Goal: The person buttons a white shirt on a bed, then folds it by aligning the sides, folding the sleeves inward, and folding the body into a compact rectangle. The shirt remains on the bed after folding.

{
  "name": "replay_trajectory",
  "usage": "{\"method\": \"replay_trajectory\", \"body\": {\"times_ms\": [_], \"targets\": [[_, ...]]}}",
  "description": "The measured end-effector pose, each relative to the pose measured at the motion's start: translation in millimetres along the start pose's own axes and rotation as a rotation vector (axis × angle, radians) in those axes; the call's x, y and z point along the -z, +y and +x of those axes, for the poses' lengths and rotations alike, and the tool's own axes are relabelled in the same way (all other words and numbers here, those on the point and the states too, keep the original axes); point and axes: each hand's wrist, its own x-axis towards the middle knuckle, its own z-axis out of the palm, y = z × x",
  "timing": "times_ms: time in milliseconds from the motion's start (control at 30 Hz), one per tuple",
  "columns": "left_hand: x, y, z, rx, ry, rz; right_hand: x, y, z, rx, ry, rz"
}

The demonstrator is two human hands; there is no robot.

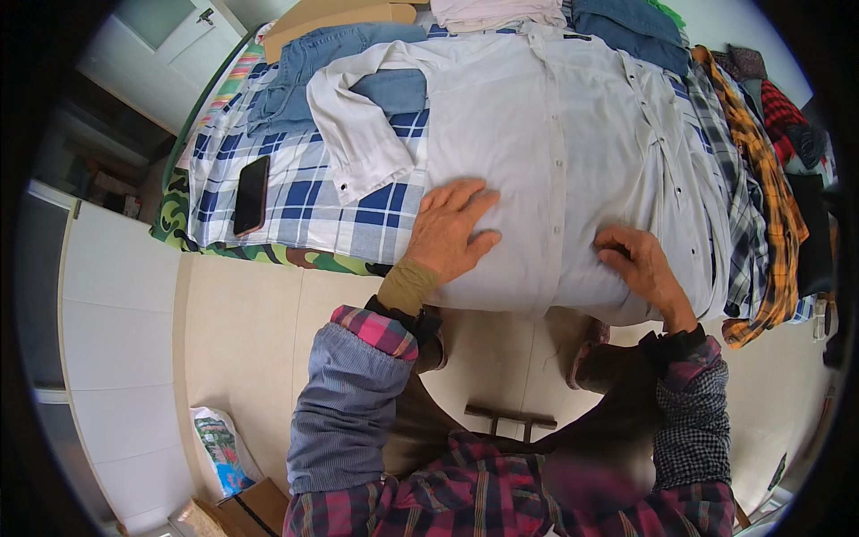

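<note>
A white long-sleeved button shirt (493, 134) lies spread before me, its collar end away from me and its hem hanging over the near edge of the bed. The button placket (557, 168) runs down its middle. One sleeve (356, 127) bends out to the left, cuff towards me; at the right side the cloth is bunched in lengthwise folds. My left hand (449, 231) rests palm down on the left front panel, fingers apart. On the right panel, my right hand (637, 265) has curled fingers, with a gap between thumb and forefinger and no cloth visible between them.
Under the shirt is a blue-and-white checked cloth (302, 174), with a phone (251, 194) on it. Jeans (295, 80), a cardboard piece (329, 27) and folded pink clothing (496, 13) lie behind. Plaid shirts (758, 168) are layered at right. A stool-like frame (510, 417) stands below.
</note>
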Motion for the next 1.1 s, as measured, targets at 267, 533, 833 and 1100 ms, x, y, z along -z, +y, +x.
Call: {"method": "replay_trajectory", "body": {"times_ms": [267, 533, 833, 1100], "targets": [[-0.5, 0.5, -0.1, 0.004, 0.003, -0.005, -1.0, 2.7, 1.4, -0.007, -0.006, -0.018], [-1.1, 1.9, 0.2, 0.014, -0.005, 0.015, -1.1, 7.7, -0.2, -0.011, -0.019, 0.002], [-7.3, -1.1, 1.4, -0.044, 0.063, 0.006, -0.9, 15.7, -2.7, 0.011, -0.005, -0.045], [-8.2, -2.0, -4.2, -0.013, 0.077, -0.002, -8.1, 7.9, -2.8, 0.016, 0.033, 0.044]]}}
